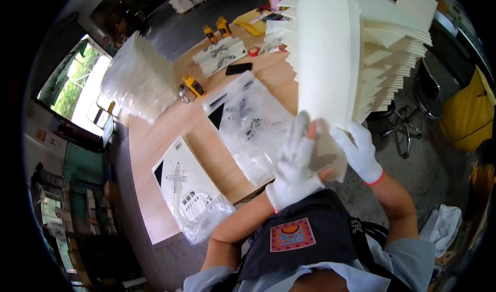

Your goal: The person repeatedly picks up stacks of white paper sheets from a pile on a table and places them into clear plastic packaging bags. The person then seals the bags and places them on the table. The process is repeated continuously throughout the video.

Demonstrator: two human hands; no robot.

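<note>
A thick stack of white paper sheets (328,59) lies in front of me at the right side of the table, its near end close to my body. My left hand (297,163), in a white knit glove with bare thumb and index fingertips, is at the stack's near left corner, fingers stretched out and apart. My right hand (359,150), gloved too, grips the near right corner, its thumb on the near edge; some fingers are hidden. Just left of my left hand lie clear plastic bags (258,121) with a printed pencil design. Farther left is a packed paper pad (188,183), partly in its bag.
Layered paper piles (390,59) rise behind and right of the stack. A tall plastic-wrapped pile (139,77) stands at the table's far left. An orange bottle (194,85), a black phone (238,69) and red tape (253,51) lie on the wooden table (147,188). An office chair (408,127) is at right.
</note>
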